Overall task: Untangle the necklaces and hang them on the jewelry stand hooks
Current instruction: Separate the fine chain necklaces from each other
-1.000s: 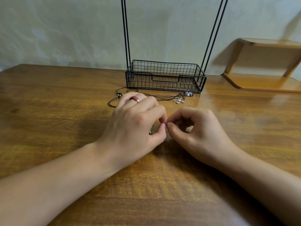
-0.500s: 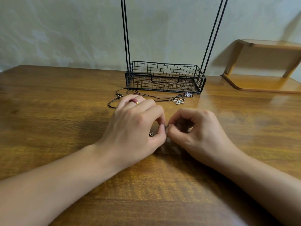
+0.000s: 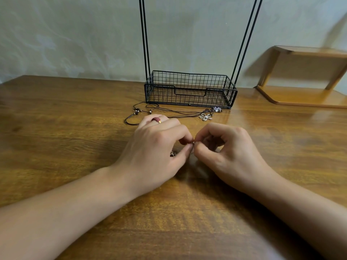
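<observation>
Two hands meet at the middle of the bench (image 3: 65,147), fingertips touching. The left hand (image 3: 155,147) and the right hand (image 3: 229,152) both pinch a fine metal necklace (image 3: 193,145) at one small point between them; only a glint and a small charm (image 3: 172,154) under the left thumb show, so its long axis cannot be told. Beyond the knuckles, nearer the left hand, the corded necklaces (image 3: 169,111) lie tangled, running left to right along the front of the jewelry stand (image 3: 189,91). Their flower pendant (image 3: 206,116) ends point right. The hooks sit above, out of view.
</observation>
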